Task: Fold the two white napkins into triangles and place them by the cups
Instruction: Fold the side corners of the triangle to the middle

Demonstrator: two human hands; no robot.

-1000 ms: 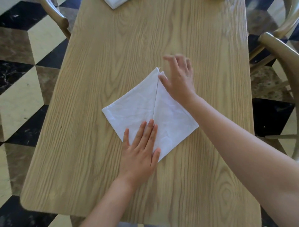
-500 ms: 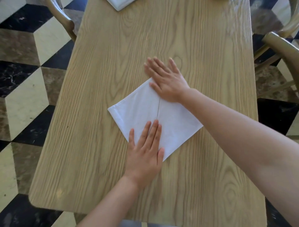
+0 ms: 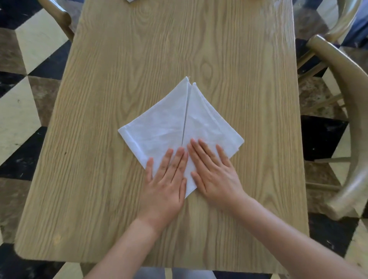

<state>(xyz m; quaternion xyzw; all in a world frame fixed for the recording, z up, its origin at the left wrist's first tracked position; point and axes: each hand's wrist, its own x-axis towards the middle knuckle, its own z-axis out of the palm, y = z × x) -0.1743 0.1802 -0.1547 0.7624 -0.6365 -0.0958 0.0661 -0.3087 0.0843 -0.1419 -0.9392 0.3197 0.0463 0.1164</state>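
A white napkin lies on the wooden table as a diamond, its two side flaps meeting along a centre seam that runs from the far tip to the near tip. My left hand rests flat on the near left flap, fingers spread. My right hand presses flat on the near right flap beside it. A sliver of a second white napkin shows at the table's far edge. No cups are in view.
Wooden chairs stand at the right and far left of the table. The floor is patterned in black, cream and brown tiles.
My right hand has come back from the napkin's far tip to its near right part, beside my left hand. The far tip now lies uncovered.
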